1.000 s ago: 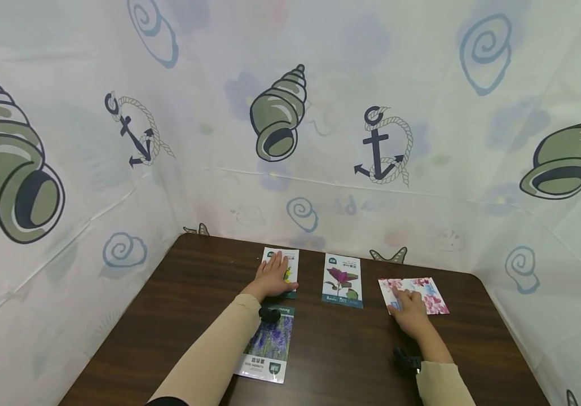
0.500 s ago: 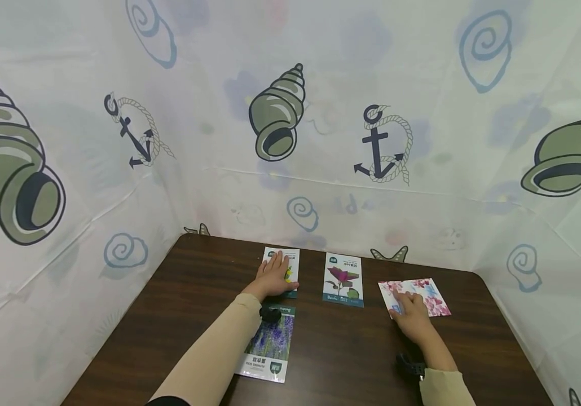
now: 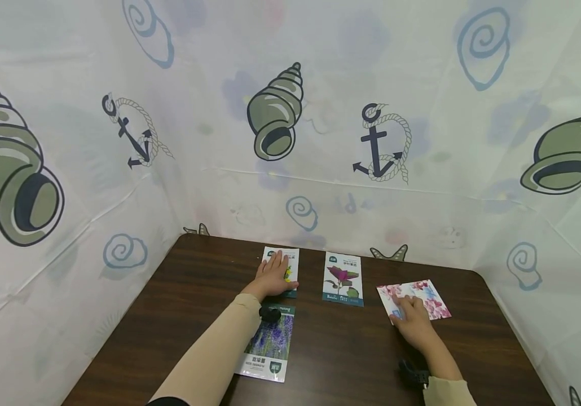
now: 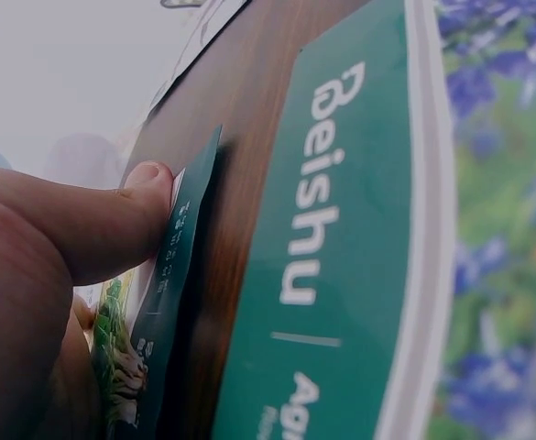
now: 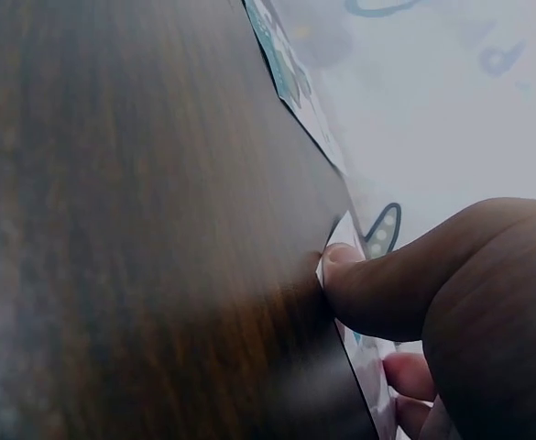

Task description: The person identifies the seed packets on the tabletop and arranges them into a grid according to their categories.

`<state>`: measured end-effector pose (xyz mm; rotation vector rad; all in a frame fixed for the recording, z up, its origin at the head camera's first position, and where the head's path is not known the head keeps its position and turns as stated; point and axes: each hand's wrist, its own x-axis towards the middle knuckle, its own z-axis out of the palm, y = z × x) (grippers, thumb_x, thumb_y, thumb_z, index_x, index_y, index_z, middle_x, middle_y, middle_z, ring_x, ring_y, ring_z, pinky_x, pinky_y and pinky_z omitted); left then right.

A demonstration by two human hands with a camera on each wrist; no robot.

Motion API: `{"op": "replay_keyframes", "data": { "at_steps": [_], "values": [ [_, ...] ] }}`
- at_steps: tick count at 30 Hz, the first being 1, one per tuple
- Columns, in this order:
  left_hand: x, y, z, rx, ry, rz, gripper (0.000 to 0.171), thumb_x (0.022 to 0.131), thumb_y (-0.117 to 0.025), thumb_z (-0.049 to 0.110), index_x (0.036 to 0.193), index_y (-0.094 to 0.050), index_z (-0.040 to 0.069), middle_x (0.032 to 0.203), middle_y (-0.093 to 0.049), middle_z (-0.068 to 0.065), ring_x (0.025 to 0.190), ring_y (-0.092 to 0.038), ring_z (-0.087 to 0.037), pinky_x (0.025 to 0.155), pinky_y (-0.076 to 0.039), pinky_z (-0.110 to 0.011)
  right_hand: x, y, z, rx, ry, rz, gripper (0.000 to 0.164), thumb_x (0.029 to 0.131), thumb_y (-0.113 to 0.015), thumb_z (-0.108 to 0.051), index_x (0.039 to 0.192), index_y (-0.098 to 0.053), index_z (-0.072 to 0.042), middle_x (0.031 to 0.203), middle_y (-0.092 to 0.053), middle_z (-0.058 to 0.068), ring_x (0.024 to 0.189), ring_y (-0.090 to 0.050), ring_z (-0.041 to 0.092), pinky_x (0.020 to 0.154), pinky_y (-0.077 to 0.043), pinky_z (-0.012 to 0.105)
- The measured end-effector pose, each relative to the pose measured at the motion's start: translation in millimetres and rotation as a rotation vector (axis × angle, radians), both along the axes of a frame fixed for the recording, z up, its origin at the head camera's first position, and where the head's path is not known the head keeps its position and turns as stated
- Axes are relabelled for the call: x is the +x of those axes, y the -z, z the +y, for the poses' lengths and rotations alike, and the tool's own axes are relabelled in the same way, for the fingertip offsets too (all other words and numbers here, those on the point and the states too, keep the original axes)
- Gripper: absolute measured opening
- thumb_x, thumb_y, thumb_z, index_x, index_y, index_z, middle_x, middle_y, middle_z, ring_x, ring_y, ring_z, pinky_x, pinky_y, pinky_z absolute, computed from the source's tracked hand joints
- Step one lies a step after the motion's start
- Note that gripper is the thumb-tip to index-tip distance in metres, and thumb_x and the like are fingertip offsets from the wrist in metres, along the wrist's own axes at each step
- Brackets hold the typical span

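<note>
In the head view my left hand (image 3: 268,280) lies with fingers spread over a seed packet (image 3: 292,256) with a yellow flower picture. Its thumb (image 4: 148,206) rests along the teal end of that packet. Below my left wrist is a lavender seed packet (image 3: 270,344), partly covered by the forearm. My right hand (image 3: 412,321) rests on a pink flower-patterned packet (image 3: 435,304), fingers on its face and thumb (image 5: 345,275) at its near edge. Between the hands lies a seed packet with a magenta flower (image 3: 342,279), untouched.
All the packets lie on a dark brown wooden table (image 3: 189,304). A white curtain (image 3: 321,225) printed with shells and anchors surrounds its back and sides. A dark strap (image 3: 413,373) sits at my right wrist.
My right hand and the pink flower-patterned packet have moved slightly towards me, and the packet has turned a little counterclockwise. My left hand stays in place on its packet.
</note>
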<state>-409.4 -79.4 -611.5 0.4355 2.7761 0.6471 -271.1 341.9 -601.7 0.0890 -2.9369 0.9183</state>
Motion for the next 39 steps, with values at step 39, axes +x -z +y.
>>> {"op": "replay_keyframes", "data": {
  "at_steps": [39],
  "values": [
    [-1.9, -0.7, 0.4, -0.006, 0.000, -0.010, 0.105, 0.104, -0.064, 0.063, 0.178, -0.004, 0.016, 0.184, 0.016, -0.006, 0.172, 0.014, -0.026, 0.138, 0.011, -0.055, 39.8, -2.2, -7.3, 0.008, 0.000, -0.002, 0.047, 0.098, -0.078, -0.015, 0.140, -0.065, 0.001, 0.132, -0.050, 0.031, 0.124, -0.053, 0.048, 0.106, -0.045, 0.065]
  ]
}}
